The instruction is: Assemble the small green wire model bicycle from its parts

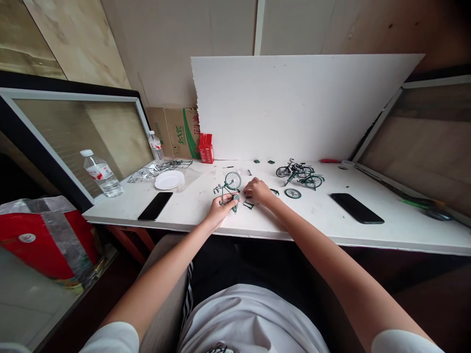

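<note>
My left hand [220, 208] is closed on a partly built green model bicycle [233, 182], which has one spoked wheel pointing away from me and handlebars on its left. To the right, my right hand [257, 190] rests low over the white table [198, 215], its fingers bent near small dark parts; whether it holds one is hidden. A small green frame-like part [248, 205] lies between the hands. A loose spoked wheel [293, 193] is flat on the table, right of my right hand. Behind it stand a green model bicycle [312, 181] and a black one [282, 171].
Black phones lie at left [155, 206] and right [356, 208]. A white plate [169, 180], parts frames [180, 164] and water bottles [103, 175] are at the left. A red box [206, 148] and carton [176, 132] stand behind, beside a white board [294, 108].
</note>
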Tool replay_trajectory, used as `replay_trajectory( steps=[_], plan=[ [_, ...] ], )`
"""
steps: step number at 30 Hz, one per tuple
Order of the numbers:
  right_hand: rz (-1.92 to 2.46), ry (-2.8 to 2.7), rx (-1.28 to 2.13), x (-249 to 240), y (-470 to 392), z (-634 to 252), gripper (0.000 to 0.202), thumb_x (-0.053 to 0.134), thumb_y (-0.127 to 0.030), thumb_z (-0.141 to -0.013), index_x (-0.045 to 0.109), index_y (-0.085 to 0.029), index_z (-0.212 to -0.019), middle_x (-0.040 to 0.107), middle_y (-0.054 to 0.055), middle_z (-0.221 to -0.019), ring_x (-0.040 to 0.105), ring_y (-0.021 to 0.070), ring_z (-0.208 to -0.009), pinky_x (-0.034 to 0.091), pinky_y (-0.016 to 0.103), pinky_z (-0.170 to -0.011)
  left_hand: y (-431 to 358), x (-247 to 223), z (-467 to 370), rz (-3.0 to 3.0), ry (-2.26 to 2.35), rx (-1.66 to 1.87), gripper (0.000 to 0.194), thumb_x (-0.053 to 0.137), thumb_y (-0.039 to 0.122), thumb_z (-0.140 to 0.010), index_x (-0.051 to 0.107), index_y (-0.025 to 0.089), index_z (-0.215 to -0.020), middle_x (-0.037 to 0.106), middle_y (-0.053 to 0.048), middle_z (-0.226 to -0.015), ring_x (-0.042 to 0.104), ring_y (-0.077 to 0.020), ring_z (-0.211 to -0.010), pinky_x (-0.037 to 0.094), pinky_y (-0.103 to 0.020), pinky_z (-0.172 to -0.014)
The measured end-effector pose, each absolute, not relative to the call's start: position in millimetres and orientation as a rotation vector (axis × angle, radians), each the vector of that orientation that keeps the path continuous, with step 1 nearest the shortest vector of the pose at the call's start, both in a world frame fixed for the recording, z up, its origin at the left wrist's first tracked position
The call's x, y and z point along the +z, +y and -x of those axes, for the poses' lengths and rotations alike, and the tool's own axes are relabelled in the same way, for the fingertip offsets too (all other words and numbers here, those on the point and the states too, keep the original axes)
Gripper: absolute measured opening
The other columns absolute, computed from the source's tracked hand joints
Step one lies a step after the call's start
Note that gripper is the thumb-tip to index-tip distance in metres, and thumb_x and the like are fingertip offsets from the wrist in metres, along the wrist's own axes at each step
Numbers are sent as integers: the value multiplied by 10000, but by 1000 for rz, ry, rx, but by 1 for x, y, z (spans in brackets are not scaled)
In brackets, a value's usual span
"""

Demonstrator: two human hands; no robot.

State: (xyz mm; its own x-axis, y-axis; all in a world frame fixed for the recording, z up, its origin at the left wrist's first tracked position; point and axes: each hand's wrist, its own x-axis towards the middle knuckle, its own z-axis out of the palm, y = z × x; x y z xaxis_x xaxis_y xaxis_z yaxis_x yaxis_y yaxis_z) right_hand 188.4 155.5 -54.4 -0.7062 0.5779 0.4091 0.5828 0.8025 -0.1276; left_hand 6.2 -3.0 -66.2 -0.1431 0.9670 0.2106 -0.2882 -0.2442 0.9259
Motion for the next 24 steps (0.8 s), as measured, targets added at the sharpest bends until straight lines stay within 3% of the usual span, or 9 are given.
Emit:
replay_trajectory(
  steps=[7, 13, 17, 20, 24],
  plan=[
    [901, -2543, -6, -54, 157, -183, 235, 645, -105, -940, 864, -180, -983, 787, 152, -987, 624, 301, -1025, 442, 355, -832, -4, -65, -6, -1074, 926, 1578, 462, 953, 367, -679, 813, 156, -1065, 783, -95, -1013, 691, -198, -968, 496, -344, -945],
    [892, -2370, 50, -49, 150, -189, 288, 531, -146, -1011, 809, -152, -1086, 750, 183, -1075, 592, 319, -1104, 477, 406, -929, -3, -67, -6, -1084, 927, 1569, 429, 939, 362, -711, 811, 161, -1068, 778, -91, -1023, 686, -194, -976, 494, -347, -950],
    [794, -2021, 434, -41, 126, -196, 224, 566, -300, -1034, 743, -193, -1121, 750, 134, -1164, 643, 278, -1087, 526, 416, -951, -5, -66, -6, -1091, 920, 1568, 417, 940, 357, -720, 810, 166, -1067, 779, -94, -1043, 696, -194, -965, 501, -348, -946],
    [764, -1894, 766, -40, 100, -196, 303, 646, -468, -997, 744, -196, -1087, 768, 118, -1172, 700, 255, -1049, 556, 387, -903, -6, -65, -6, -1075, 924, 1554, 457, 949, 370, -711, 803, 158, -1089, 786, -105, -1042, 708, -204, -976, 507, -350, -941],
    [744, -1851, 812, -49, 68, -192, 375, 560, -507, -1035, 759, -210, -1146, 754, 129, -1216, 701, 261, -1086, 549, 389, -902, -6, -63, -7, -1072, 941, 1550, 475, 954, 384, -688, 798, 162, -1078, 791, -104, -1071, 724, -219, -1002, 516, -351, -939]
  ],
)
